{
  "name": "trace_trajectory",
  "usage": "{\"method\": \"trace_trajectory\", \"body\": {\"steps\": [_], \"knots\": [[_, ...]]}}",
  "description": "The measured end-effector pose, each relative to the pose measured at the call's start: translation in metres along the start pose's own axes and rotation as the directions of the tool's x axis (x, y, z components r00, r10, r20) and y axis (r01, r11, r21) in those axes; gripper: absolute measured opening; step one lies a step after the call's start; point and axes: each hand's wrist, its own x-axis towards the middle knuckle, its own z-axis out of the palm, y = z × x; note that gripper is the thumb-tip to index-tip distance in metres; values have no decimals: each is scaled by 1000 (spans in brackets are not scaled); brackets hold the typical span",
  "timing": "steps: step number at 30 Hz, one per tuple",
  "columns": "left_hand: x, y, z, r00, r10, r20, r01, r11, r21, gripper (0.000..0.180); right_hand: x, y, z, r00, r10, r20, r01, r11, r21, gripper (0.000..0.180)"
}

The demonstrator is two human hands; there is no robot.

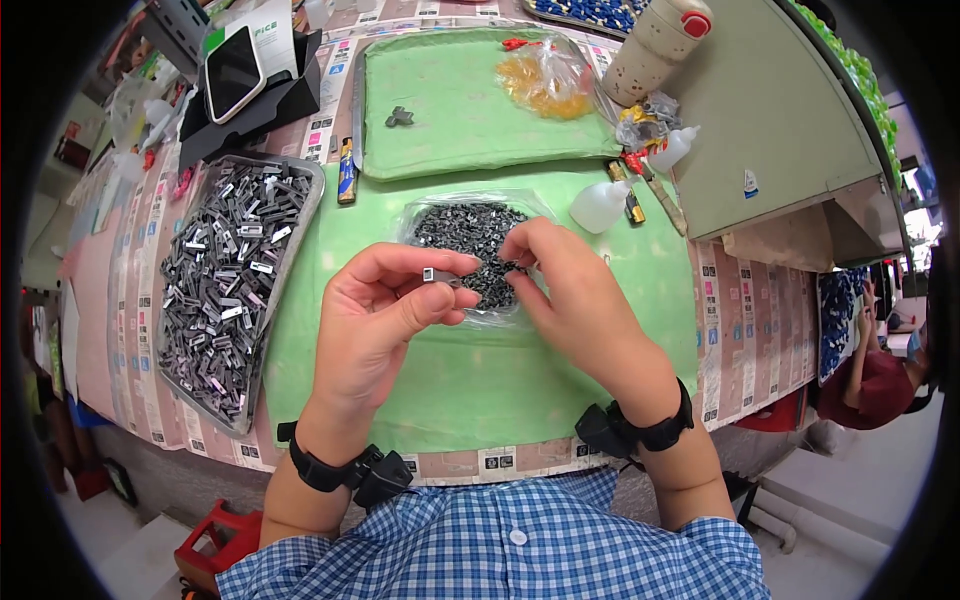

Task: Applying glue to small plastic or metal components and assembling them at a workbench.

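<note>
My left hand [370, 310] is closed, with thumb and fingers pinching a small grey rectangular plastic housing [430, 275] with a window in its end. My right hand [585, 290] is beside it, thumb and forefinger bent together in a pinch. Whatever those right fingertips hold, if anything, is too small to make out. Both hands are just above a heap of tiny dark parts [465, 222] lying on clear plastic film [405, 215]. Part of that heap is hidden behind my fingers. The plastic and heap lie on a green mat [480, 390].
At left, a metal tray [317, 190] holds many grey housings [225, 290]. Beyond stands a green-lined tray [440, 110] with a bag of yellow bits [545, 85]. A white squeeze bottle [600, 205], flask [652, 50], phone [235, 75] and grey cabinet [770, 110] surround the mat.
</note>
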Motion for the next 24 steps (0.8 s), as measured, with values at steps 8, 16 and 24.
{"method": "trace_trajectory", "body": {"steps": [8, 16, 24], "knots": [[-2, -3, -4, 998, 26, 52, -24, 999, -48, 18, 3, 4, 9, 996, -5, 89, 16, 992, -123, 22], [0, -8, -2, 985, 108, 135, -105, 994, -33, 19, -1, 13, 7, 1000, 5, -4, -5, 1000, 30, 22], [-1, -10, -2, 967, 146, 210, -139, 989, -50, 18, -5, 16, 5, 1000, 10, -3, -10, 998, 70, 20]]}}
